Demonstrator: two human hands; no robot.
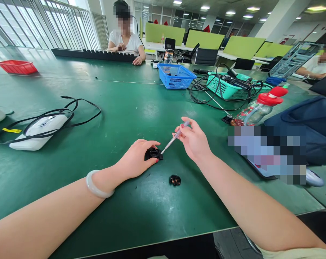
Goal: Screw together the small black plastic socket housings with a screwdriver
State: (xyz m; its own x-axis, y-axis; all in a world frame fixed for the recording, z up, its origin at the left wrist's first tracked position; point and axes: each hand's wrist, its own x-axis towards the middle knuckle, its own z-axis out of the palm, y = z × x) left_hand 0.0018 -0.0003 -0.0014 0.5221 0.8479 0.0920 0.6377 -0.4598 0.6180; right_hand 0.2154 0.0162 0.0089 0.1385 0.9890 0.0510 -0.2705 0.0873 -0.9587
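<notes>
My left hand (138,157) grips a small black plastic part (153,154) from its left side and steadies it on the green table. A raised, framed shape shows on top of the part. Between the fingers of my right hand (193,139) is a thin screwdriver (173,138) with a clear handle. It slants down to the left, and its tip meets the right edge of the black part. Just below and right of the part lies a small dark piece with coppery spots (175,180), touched by neither hand.
A white device wrapped in black cable (40,131) lies at left, a red tray (17,67) farther back. Blue (176,76) and teal (227,86) baskets stand behind, with tangled cables. At right are a red-lidded bottle (260,106) and a dark bag (308,129). A person (126,41) sits opposite.
</notes>
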